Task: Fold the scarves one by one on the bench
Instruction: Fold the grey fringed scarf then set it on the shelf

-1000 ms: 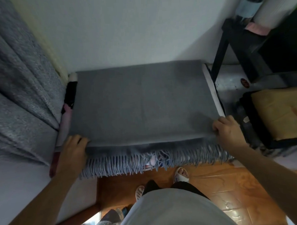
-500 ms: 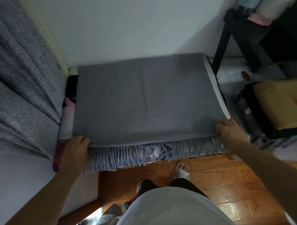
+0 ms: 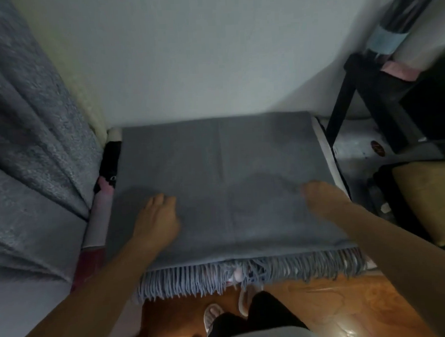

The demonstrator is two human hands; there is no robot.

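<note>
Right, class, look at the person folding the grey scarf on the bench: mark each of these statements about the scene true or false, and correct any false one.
1. The grey scarf lies spread flat over the bench. True.
2. The scarf's fringe hangs over the edge nearest the person. True.
3. The left hand is lifting a corner of the scarf into the air. False: it rests on top of the cloth, with no corner raised.
4. The right hand is over the scarf's right part. True, though it is blurred.
5. The floor below the bench is grey carpet. False: it is glossy orange-brown wood.
</note>
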